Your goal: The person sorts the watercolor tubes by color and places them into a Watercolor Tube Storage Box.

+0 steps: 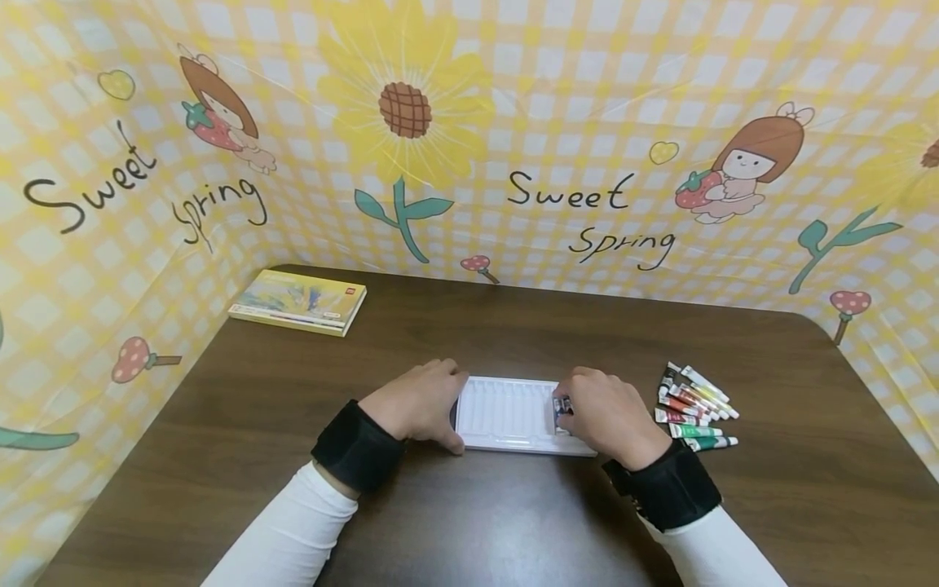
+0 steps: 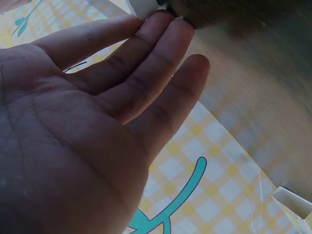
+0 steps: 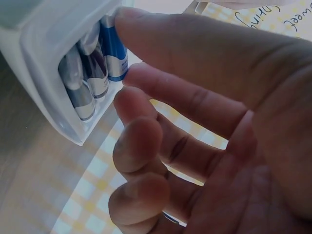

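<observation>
A: Where is the tray?
B: The white tray [image 1: 506,416] lies on the brown table [image 1: 477,522], between the two hands. Most of its grooves show bare.
A: How is the left hand [image 1: 421,403] set?
B: At the tray's left end, thumb by the near corner, its fingers nearly straight and touching the edge.
A: And the right hand [image 1: 609,412]?
B: Well apart from the other, at the tray's right end. Its thumb and forefinger pinch a blue tube [image 3: 114,53] in the tray. A dark tube [image 3: 99,80] and a grey tube [image 3: 84,102] lie beside that one.
A: Anything further right?
B: Loose tubes [image 1: 689,409] in red, green and other colours, fanned on the table.
A: Far left?
B: A yellow box [image 1: 301,302], near the checked cloth [image 1: 293,220].
</observation>
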Demonstrator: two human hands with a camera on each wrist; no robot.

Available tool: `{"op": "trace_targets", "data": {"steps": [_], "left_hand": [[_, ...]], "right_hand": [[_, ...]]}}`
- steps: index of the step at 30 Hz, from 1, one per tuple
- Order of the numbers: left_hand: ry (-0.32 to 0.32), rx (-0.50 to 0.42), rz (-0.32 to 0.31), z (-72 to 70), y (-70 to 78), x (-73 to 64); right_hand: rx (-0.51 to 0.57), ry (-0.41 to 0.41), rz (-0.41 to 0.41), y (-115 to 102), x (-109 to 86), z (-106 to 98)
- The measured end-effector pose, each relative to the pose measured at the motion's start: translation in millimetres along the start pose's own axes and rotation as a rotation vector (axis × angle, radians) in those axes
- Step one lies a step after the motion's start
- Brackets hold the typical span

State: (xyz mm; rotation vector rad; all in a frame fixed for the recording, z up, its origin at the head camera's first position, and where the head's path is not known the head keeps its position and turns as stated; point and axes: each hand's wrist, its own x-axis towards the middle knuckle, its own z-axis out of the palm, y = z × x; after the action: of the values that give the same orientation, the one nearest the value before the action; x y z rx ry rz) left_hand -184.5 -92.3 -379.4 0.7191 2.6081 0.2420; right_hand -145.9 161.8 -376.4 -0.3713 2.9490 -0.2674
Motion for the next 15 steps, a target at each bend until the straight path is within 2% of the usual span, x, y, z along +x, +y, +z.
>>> {"op": "trace_targets", "data": {"steps": [15], "left_hand": [[0.007, 0.008, 0.003, -0.3, 0.6, 0.5]], "right_hand": [[0.017, -0.02, 0.004, 5.1, 2.1, 0.1]]}}
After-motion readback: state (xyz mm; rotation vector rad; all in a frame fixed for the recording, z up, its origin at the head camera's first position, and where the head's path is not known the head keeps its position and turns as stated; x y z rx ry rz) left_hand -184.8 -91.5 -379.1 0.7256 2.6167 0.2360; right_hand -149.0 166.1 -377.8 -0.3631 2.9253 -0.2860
